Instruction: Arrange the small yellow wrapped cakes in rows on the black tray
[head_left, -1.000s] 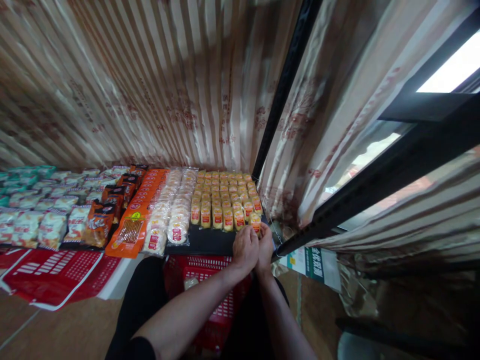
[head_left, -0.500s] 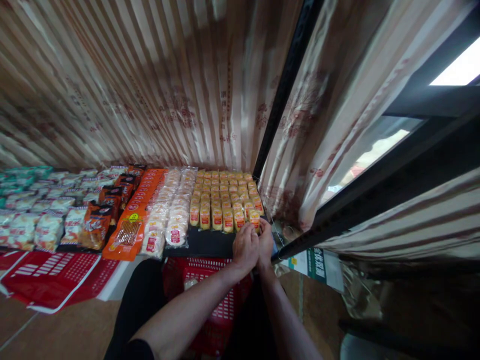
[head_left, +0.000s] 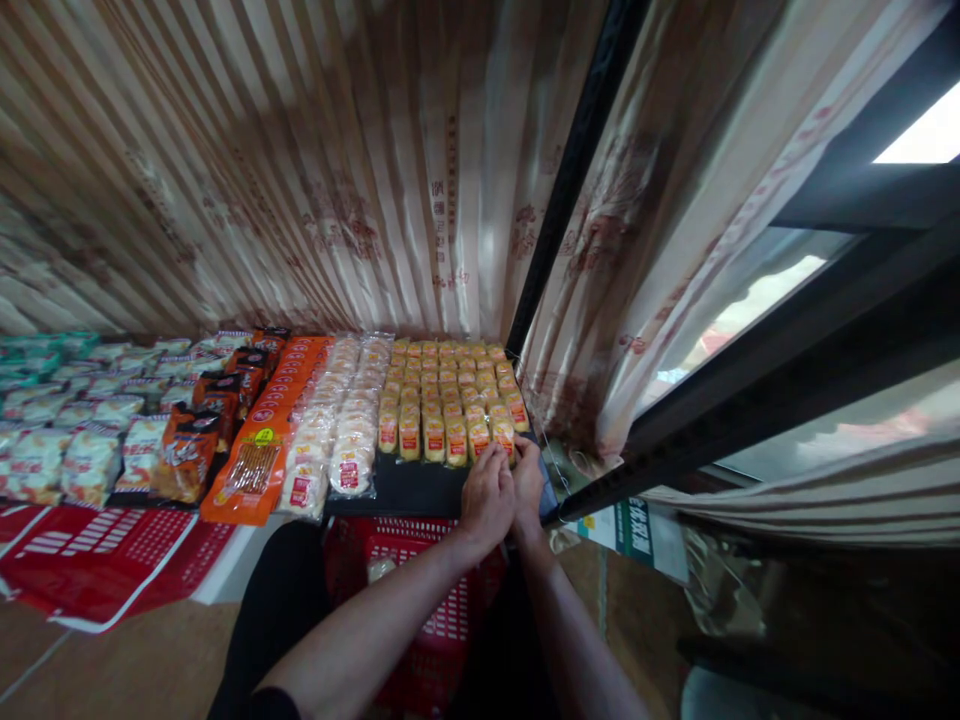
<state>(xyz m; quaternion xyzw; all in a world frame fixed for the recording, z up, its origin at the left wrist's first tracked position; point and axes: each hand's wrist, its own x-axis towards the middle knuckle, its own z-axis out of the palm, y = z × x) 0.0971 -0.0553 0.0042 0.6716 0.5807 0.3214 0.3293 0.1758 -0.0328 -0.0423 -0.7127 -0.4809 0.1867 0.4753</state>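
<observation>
My left hand (head_left: 487, 492) and my right hand (head_left: 528, 478) are pressed together at the front right corner of a dark tray (head_left: 409, 487). Both are curled around the nearest small yellow snack packet (head_left: 504, 434) in the rightmost column. The yellow packets (head_left: 442, 395) lie in several neat columns running back toward the curtain. Part of the gripped packet is hidden by my fingers.
Left of the yellow packets lie round white cakes in clear wrap (head_left: 341, 430), long orange packs (head_left: 262, 440), and more snack bags (head_left: 90, 450). A red basket (head_left: 420, 590) sits under my arms. Striped curtains (head_left: 300, 180) hang behind, a black window frame (head_left: 570, 190) to the right.
Both hands have stayed clasped at the same front right packet, shifting slightly up and left in view as the camera moved.
</observation>
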